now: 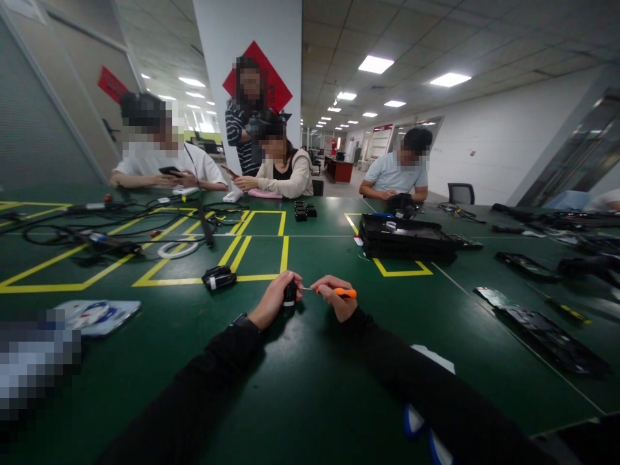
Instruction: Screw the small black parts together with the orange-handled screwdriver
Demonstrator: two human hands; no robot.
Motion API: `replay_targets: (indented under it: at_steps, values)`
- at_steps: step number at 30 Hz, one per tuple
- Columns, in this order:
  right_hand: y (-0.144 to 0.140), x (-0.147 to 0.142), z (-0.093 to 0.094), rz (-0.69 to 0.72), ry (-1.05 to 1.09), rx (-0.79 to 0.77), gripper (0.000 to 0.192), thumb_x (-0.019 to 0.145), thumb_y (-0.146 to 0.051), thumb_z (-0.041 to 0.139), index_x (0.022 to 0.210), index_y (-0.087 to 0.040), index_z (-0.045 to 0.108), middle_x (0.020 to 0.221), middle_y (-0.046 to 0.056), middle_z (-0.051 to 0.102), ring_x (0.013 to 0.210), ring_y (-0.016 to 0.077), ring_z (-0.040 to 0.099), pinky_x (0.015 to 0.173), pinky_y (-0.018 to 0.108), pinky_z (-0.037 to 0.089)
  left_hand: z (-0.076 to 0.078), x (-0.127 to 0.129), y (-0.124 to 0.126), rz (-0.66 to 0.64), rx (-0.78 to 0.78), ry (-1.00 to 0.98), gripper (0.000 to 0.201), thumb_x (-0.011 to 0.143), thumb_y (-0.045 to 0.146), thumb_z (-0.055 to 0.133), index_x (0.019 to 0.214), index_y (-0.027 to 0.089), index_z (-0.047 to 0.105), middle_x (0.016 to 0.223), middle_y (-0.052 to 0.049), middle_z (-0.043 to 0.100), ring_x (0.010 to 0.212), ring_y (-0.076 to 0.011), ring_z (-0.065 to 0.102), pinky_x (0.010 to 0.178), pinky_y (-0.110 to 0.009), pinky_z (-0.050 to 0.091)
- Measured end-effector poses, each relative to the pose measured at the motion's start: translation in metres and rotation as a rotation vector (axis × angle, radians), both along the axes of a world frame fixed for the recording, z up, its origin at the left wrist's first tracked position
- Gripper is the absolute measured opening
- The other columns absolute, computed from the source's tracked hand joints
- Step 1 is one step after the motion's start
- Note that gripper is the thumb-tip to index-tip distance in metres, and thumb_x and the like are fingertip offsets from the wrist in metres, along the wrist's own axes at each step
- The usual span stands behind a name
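The left hand (274, 298) is curled around a small black part (289, 294), holding it upright on the green table (310, 381). At three o'clock from it, the right hand (334, 296) is closed on a screwdriver (334, 292) with an orange handle; the thin metal shaft points toward nine o'clock and its tip meets the black part near its top. Both forearms wear black sleeves, and a dark watch (239, 320) sits on the left wrist.

At ten o'clock from the hands, near them, a black device (219, 278) lies on a yellow tape line (232, 279). Well off at nine o'clock a flat packet (97, 315) with blue and red print rests on the table. Under the right forearm, at five o'clock, a white and blue object (433, 361) shows only in part.

At one o'clock, across the table, a big black tray (404, 237) sits inside another yellow outline. At twelve o'clock, farther back, small black blocks (304, 210) are grouped together. A tangle of black cables (111, 229) spreads at ten o'clock, with a white ring (177, 248) at its edge. At three o'clock long black panels (547, 332) lie along the table.

Four other people are on the far side: one in a white shirt (159, 161) holding a phone, one standing in stripes (239, 129), one seated in a beige top (283, 171), and one in a light blue shirt (400, 171) bent over dark parts.
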State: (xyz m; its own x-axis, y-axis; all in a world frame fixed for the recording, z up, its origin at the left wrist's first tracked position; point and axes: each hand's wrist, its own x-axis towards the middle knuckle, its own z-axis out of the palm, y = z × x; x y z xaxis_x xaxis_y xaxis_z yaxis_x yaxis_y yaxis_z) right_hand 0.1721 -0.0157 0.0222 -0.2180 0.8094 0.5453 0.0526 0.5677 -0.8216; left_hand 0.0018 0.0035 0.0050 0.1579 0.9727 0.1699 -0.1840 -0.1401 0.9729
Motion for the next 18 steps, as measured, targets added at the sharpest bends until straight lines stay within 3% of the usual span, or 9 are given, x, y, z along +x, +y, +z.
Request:
replay_targets:
  at_steps: [5, 8, 18]
  values:
    - [0.0005, -0.0008, -0.0028, 0.005, 0.098, -0.123, 0.012, 0.074, -0.026, 0.049, 0.082, -0.017, 0.053, 0.04, -0.008, 0.041, 0.033, 0.006, 0.032, 0.037, 0.019, 0.026, 0.0014, 0.0008, -0.0007, -0.004, -0.004, 0.02, 0.035, 0.077, 0.047, 0.041, 0.083, 0.015, 0.053, 0.072, -0.003, 0.058, 0.053, -0.0114, 0.055, 0.05, -0.023, 0.043]
    - [0.0003, -0.001, -0.0036, 0.01, 0.127, -0.103, 0.009, 0.074, -0.026, 0.05, 0.073, -0.017, 0.049, 0.041, -0.007, 0.043, 0.033, 0.0058, 0.034, 0.036, 0.019, 0.026, 0.0, 0.0005, 0.0003, -0.018, 0.014, 0.016, 0.035, 0.078, 0.047, 0.039, 0.083, 0.015, 0.053, 0.072, -0.002, 0.058, 0.054, -0.0113, 0.055, 0.05, -0.023, 0.042]
    - [-0.0018, 0.0002, -0.0016, -0.007, 0.118, -0.083, 0.011, 0.073, -0.028, 0.049, 0.072, -0.017, 0.049, 0.042, -0.007, 0.042, 0.033, 0.0058, 0.035, 0.036, 0.019, 0.027, -0.0008, 0.0011, 0.0015, 0.003, 0.0, 0.017, 0.035, 0.077, 0.047, 0.041, 0.082, 0.015, 0.053, 0.072, -0.003, 0.059, 0.053, -0.0112, 0.055, 0.05, -0.022, 0.042]
